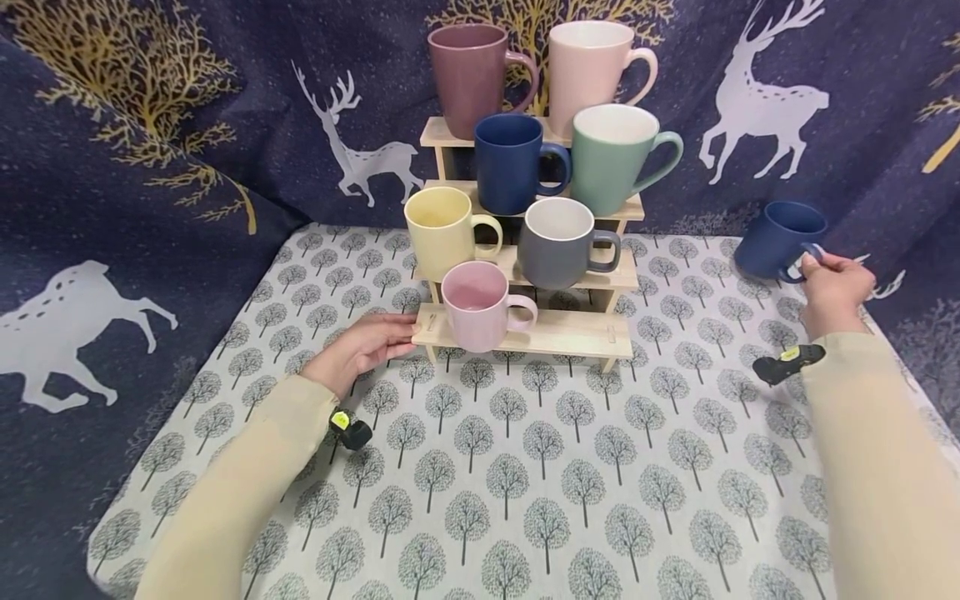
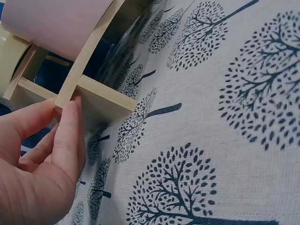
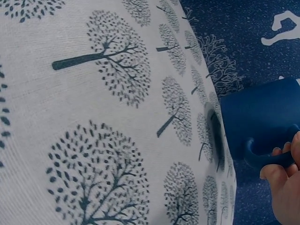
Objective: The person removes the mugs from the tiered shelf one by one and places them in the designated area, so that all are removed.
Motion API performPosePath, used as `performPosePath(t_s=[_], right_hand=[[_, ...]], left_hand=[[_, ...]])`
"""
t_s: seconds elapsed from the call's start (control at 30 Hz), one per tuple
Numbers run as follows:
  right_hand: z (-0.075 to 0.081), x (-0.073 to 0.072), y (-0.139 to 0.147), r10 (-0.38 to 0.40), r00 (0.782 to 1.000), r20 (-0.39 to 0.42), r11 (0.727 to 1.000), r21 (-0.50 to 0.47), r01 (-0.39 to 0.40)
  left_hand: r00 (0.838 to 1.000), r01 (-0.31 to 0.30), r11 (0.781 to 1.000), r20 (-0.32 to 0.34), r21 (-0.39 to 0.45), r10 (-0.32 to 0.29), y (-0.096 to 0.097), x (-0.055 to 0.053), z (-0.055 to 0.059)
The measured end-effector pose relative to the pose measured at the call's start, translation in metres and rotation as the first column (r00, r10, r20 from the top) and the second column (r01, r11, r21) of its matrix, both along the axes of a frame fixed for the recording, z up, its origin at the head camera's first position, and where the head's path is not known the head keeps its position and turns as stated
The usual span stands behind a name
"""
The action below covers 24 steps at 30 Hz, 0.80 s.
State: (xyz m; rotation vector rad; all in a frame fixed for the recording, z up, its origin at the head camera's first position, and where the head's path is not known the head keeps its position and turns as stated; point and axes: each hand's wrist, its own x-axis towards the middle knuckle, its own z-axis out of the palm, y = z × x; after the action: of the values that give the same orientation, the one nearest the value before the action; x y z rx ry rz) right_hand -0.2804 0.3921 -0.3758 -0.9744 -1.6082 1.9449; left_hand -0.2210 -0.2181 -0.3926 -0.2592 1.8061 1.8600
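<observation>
My right hand [image 1: 836,287] grips the handle of a dark blue mug [image 1: 776,242] at the far right of the table. The right wrist view shows this blue mug [image 3: 262,122] close to the cloth, its base facing it; whether they touch I cannot tell. At the other side, my left hand [image 1: 367,342] pinches the left end of the lowest board of a wooden stepped stand [image 1: 570,333]. The left wrist view has the thumb on one face of the board [image 2: 70,89] and fingers on the other. Beside that hand, a pink mug [image 1: 480,308] sits on this lowest step.
Above it stand a yellow mug [image 1: 438,237], a grey mug [image 1: 555,250], another blue mug [image 1: 510,167], a green mug [image 1: 611,162], a plum mug [image 1: 468,79] and a pale pink mug [image 1: 588,75]. A tree-print cloth [image 1: 480,500] covers the table; dark fabric [image 1: 247,100] hangs behind.
</observation>
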Motion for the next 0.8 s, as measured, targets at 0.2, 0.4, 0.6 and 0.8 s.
performPosePath(t_s=[0.2,0.4,0.6,0.8], right_hand=[[-0.004,-0.003,-0.002,-0.038,0.999,0.001,0.999,-0.035,0.038],[-0.009,-0.001,-0.002,-0.034,0.999,0.001,0.999,-0.016,0.034],[-0.013,-0.002,-0.002,-0.039,0.999,-0.037,0.998,-0.054,0.037],[-0.015,0.0,0.0,-0.034,0.999,-0.041,0.997,-0.075,0.031]], left_hand=[[1.0,0.004,1.0,0.004,0.012,-0.004,0.0,0.0,0.002],[1.0,0.012,1.0,0.009,0.008,-0.012,0.001,-0.001,0.001],[1.0,0.011,1.0,0.004,0.023,-0.011,0.001,-0.001,0.002],[1.0,0.004,1.0,0.001,0.031,-0.004,0.002,-0.001,0.001]])
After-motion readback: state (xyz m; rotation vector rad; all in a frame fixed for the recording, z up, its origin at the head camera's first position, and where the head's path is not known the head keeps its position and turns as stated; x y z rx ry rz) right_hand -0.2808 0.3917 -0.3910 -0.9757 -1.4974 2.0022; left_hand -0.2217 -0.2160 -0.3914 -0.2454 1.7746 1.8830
